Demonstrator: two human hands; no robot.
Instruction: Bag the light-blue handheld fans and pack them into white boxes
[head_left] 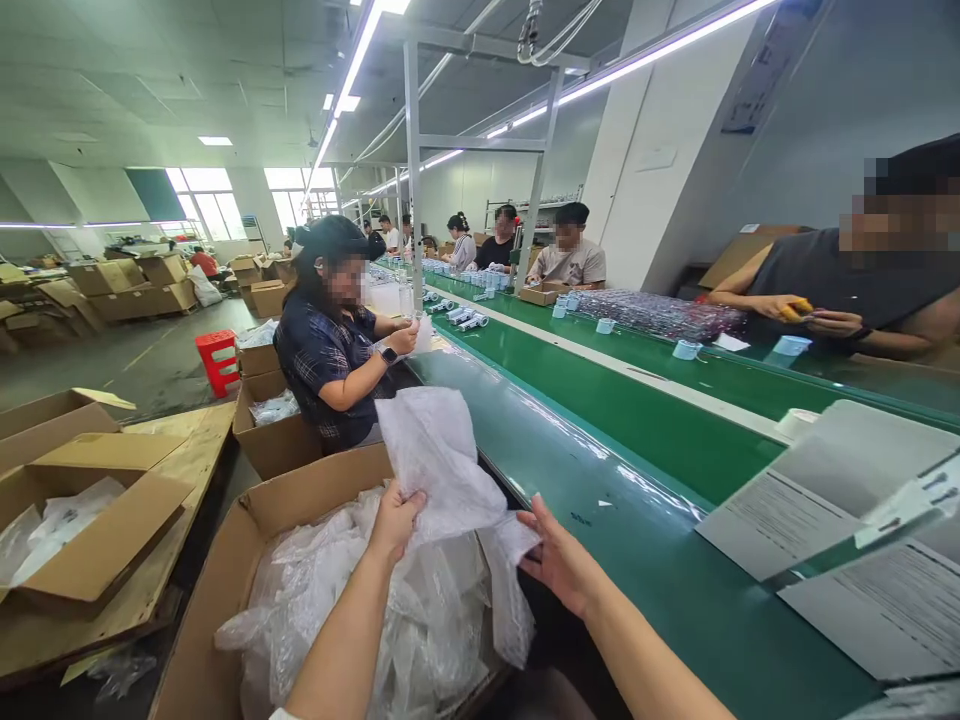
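My left hand (396, 520) is closed on a white translucent plastic bag (439, 460), pinching its lower left edge above a large open cardboard box (199, 590). Many similar crumpled bags (360, 620) fill that box. To the right, my right hand (559, 560) has its thumb and fingers spread apart, with the fingertips beside a hanging flap of white film (511, 580). Whether the fingertips press on that flap is unclear.
A green work surface (600, 480) with a belt runs away on the right. Printed sheets (787, 510) stand at its right edge. A person (330, 340) sits ahead on the left; others work across the belt. More open boxes (97, 520) lie at left, near a red stool (217, 360).
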